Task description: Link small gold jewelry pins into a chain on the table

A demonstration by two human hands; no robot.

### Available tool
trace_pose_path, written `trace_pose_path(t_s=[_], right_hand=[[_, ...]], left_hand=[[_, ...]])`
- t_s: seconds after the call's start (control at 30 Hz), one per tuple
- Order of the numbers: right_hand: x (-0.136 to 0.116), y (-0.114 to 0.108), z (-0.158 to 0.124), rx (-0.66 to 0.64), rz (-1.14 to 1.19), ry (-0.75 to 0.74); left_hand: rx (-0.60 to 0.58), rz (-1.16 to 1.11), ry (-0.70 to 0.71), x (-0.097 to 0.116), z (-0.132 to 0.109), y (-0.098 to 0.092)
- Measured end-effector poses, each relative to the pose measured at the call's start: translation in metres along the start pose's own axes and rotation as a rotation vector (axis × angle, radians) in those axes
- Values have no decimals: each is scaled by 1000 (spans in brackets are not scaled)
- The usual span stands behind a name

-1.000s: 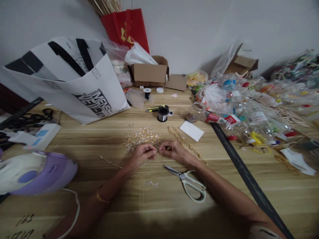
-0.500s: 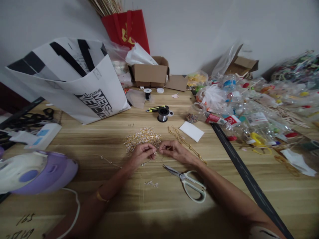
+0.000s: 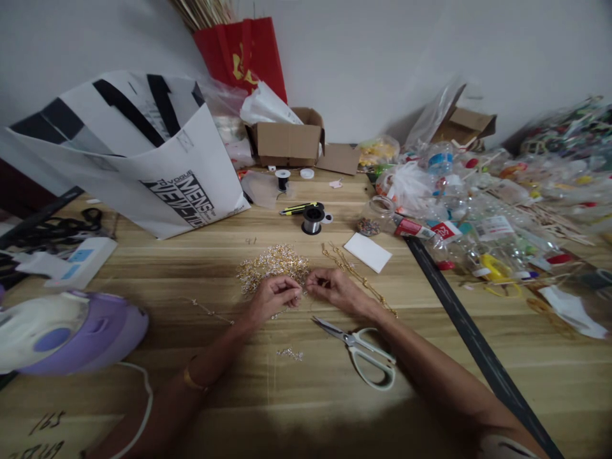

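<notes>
My left hand [image 3: 276,299] pinches a thin beaded strand [image 3: 210,312], which passes beneath the wrist and shows again under the fingers. Facing it, fingertips almost meeting, my right hand [image 3: 335,288] is closed in a pinch; whatever it grips is too small to make out. Just beyond the hands lies a pile of gold and clear beads [image 3: 270,264]. Nearer to me rests a small cluster of clear beads [image 3: 290,354]. White-handled scissors [image 3: 352,345] lie partly spread beside my right forearm. Gold chains [image 3: 354,273] stretch across the wood behind my right hand.
Behind the beads stand a wire spool [image 3: 312,220], box cutters [image 3: 296,208] and a white card [image 3: 368,252]. A white bag [image 3: 191,172] and a purple-and-white appliance [image 3: 86,331] occupy the left. Plastic bottles [image 3: 488,223] crowd the right, past a dark strip [image 3: 459,319].
Both hands stay almost in place, still pinching close together. My fingertips have shifted very slightly; the things on the table have not moved.
</notes>
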State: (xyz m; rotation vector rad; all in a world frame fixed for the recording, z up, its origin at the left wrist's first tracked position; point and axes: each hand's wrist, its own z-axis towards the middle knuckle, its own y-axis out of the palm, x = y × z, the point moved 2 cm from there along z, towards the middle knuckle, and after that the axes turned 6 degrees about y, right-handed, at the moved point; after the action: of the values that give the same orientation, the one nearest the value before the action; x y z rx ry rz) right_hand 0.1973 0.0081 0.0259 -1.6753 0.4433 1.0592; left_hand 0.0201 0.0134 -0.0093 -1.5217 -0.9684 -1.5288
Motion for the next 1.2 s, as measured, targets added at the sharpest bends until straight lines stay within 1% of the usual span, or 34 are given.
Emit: trace_pose_path(t_s=[0.13,0.23,0.33,0.43,0.5,0.57,0.63,0.77,0.83,0.97,1.1,1.2], right_hand=[[3,1,1,2,-36,-7],[2,1,1,-7,-30,-30],[-2,-1,0,-26,-12,-40],[-5,-1,-1,-47,-6,-40],[-7,0,-2,-33,-41,-83],[-10,1,-4,3,-133,-170],[-14,2,-7,35,-293,-259],[-22,8,-14,53,-683,-334],[-25,12,-16,38,-781,-385],[-24,20,-17,10,-832,-482],[-19,23,-14,0,-849,-440],[-19,22,-13,-8,-839,-406]], left_hand=[[-17,-31,17,3,0,0],[7,-37,28,6,1,-1],[46,1,35,6,1,-2],[61,71,45,4,1,-2],[57,120,49,3,0,-1],[50,170,68,3,-1,0],[42,227,97,4,-2,1],[21,310,145,3,-3,2],[15,361,154,1,-3,2],[21,522,144,1,-5,1],[-23,588,149,4,-6,3],[-7,611,185,4,-5,4]])
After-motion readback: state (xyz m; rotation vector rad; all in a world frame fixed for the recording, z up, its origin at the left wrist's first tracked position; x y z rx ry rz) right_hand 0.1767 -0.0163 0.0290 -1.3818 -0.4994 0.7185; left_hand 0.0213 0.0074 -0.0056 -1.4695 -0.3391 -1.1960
